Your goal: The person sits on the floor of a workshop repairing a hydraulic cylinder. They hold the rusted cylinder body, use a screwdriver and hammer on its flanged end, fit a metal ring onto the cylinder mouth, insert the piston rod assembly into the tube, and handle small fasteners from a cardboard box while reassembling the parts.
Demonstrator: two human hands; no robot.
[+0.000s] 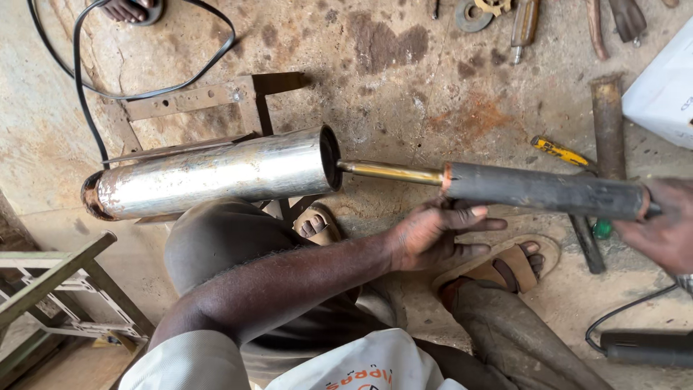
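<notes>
**Dark tube and brass rod held level at mouth of steel cylinder**

White cloth of the person's shirt fills the bottom edge of the frame, and a bare forearm runs up from it toward the centre. At its end the left hand lies palm-up under the near end of a dark metal tube, fingers spread flat and only cradling it, not clenched. At the right edge the right hand meets the tube's far end; it is cut off by the frame, so whether it grips the tube cannot be told.

The tube lies nearly level across the right half of the frame. A brass-coloured rod juts from its left end, the tip reaching the open mouth of a shiny steel cylinder, which spans the centre left, above the person's knee.

Sandalled feet rest on the stained concrete floor below the tube. A black cable loops across the upper left, beside a rusty flat bracket. A yellow-handled tool and a rusty pipe lie just behind the tube at right, near a white box at the edge. A green metal frame stands at lower left.
</notes>
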